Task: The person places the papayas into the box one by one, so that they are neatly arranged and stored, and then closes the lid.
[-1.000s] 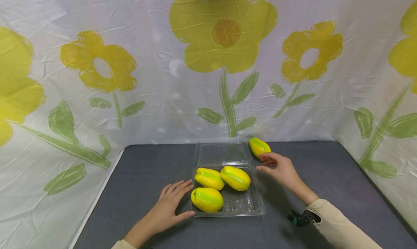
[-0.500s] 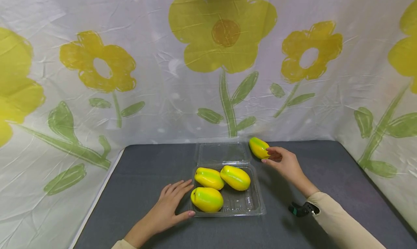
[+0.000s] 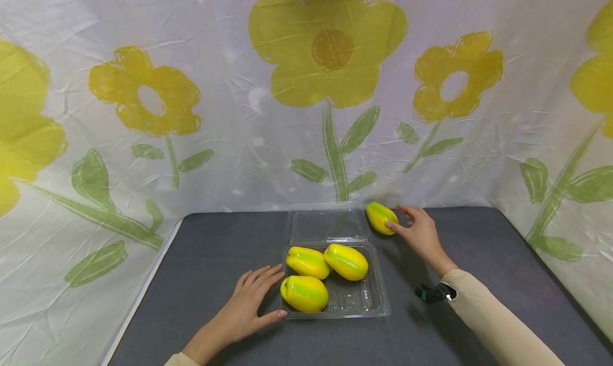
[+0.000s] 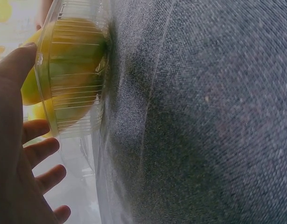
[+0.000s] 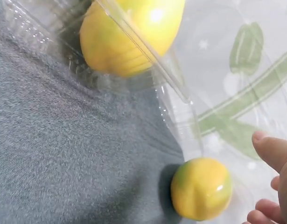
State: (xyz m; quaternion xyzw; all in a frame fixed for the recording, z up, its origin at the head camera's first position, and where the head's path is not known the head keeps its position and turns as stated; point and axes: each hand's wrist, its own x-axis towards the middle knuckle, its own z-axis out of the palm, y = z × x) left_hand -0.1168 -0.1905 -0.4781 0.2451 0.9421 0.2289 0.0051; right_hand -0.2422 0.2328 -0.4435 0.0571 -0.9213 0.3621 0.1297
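Loose fruit point(image 3: 379, 217) beside the uncurled right hand point(image 3: 422, 235) is apparently being reached for; grasping is next required. The left hand point(image 3: 246, 306) is splayed.

Creased white backdrop point(image 3: 234, 137), printed yellow flowers point(image 3: 299, 47), green leaves point(image 3: 361, 129), dark grey tabletop point(image 3: 206, 259)

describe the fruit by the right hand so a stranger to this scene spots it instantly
On the dark grey table, find the open clear plastic container. Just right of its folded-back lid, near the table's far edge, lies a yellow-green papaya-like fruit beside the right hand. It alone lies outside the container; the other three fruits sit inside.
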